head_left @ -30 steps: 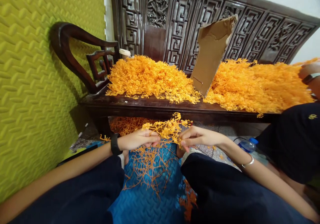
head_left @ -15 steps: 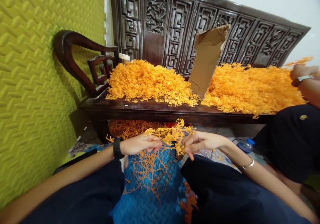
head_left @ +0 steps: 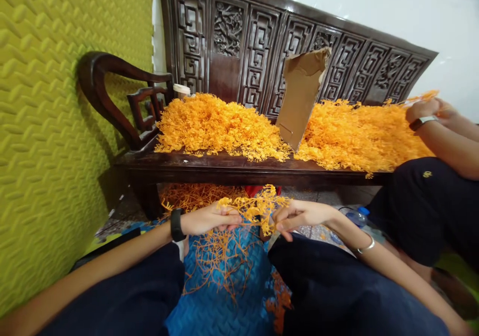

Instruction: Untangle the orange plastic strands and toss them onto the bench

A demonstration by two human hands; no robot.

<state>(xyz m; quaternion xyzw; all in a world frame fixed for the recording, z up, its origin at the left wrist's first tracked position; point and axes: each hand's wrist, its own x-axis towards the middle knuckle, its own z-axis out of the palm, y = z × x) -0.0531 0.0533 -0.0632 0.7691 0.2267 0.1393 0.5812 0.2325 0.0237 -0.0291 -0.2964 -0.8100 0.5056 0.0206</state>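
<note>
Between my hands is a branching orange plastic sprig [head_left: 258,206] with small flower-like tips. My left hand [head_left: 211,218] is closed in a pinch on its stem end. At the other end, my right hand [head_left: 299,217] has its fingers closed around the sprig's tips. Below the hands, several bare orange stems [head_left: 220,261] lie tangled on a blue textured mat [head_left: 213,311]. Past the hands, a loose heap of orange pieces [head_left: 217,126] covers the left part of a dark wooden bench [head_left: 209,164].
A cardboard sheet [head_left: 299,99] stands upright between the left heap and a second orange heap [head_left: 352,136]. At right, another person's hands [head_left: 424,110] hold an orange piece. A blue-capped bottle [head_left: 359,216] stands on the floor. More orange stems [head_left: 198,193] lie under the bench.
The view has shifted slightly, bringing more of the other person into sight, with both their hands now visible. My hands keep hold of the sprig in nearly the same pose.
</note>
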